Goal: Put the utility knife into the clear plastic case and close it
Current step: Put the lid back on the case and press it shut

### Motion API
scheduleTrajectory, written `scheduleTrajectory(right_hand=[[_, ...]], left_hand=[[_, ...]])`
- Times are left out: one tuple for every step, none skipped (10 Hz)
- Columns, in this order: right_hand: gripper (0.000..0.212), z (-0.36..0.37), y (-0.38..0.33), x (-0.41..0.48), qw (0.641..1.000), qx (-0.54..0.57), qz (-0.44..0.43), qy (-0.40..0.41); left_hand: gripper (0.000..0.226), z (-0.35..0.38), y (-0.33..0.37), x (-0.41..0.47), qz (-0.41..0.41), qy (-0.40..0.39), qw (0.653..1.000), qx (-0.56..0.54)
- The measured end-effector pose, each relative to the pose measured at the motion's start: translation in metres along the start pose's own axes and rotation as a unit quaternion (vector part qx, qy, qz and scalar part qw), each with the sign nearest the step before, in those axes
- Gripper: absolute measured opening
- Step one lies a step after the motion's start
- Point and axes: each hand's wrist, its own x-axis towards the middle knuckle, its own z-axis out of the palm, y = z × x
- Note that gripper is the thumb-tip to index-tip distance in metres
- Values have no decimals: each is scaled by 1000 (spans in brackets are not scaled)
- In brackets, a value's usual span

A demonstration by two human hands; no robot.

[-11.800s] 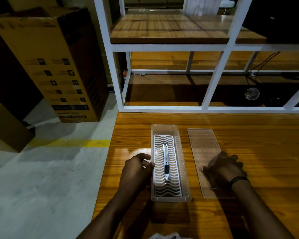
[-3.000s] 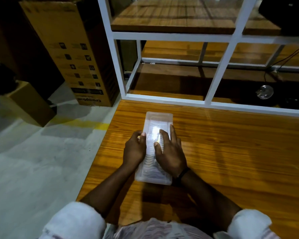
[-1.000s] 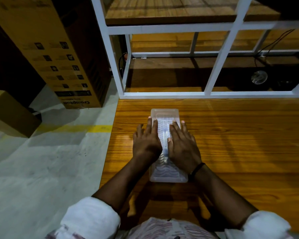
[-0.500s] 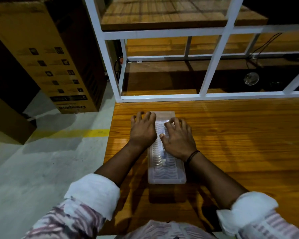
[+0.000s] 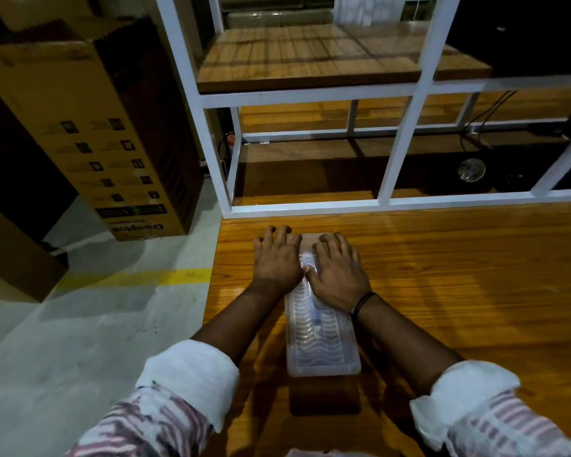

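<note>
The clear plastic case lies lengthwise on the wooden table with its lid on. Through the lid I make out the white wavy insert and the pale shape of the utility knife, blurred by glare. My left hand lies flat with fingers spread over the far left part of the case. My right hand lies flat over the far right part, a dark band at its wrist. Both palms rest on the lid; the far end of the case is hidden beneath them.
A white metal shelf frame with wooden boards stands along the table's far edge. The table's left edge drops to a grey floor with a yellow line. A tall cardboard box and a smaller one stand on the floor at left.
Since the oldest frame the lid has gone from the table onto the case. Over the last second both hands slid along the lid toward its far end, still pressing flat.
</note>
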Motion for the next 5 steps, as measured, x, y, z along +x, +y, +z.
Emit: scheduleTrajectory(right_hand=[[64, 4, -1, -4, 1000, 10, 10, -9], [69, 9, -1, -4, 999, 24, 22, -31], [70, 10, 1, -2, 998, 37, 25, -47], [72, 7, 0, -2, 997, 42, 18, -60], [75, 3, 1, -2, 998, 42, 14, -34]], left_hand=[[65, 1, 1, -1, 7, 3, 1000, 4], [66, 3, 0, -1, 10, 2, 1000, 5], [68, 5, -1, -1, 6, -10, 1000, 4], [68, 3, -1, -6, 1, -18, 1000, -4], [70, 0, 0, -7, 7, 0, 1000, -13]])
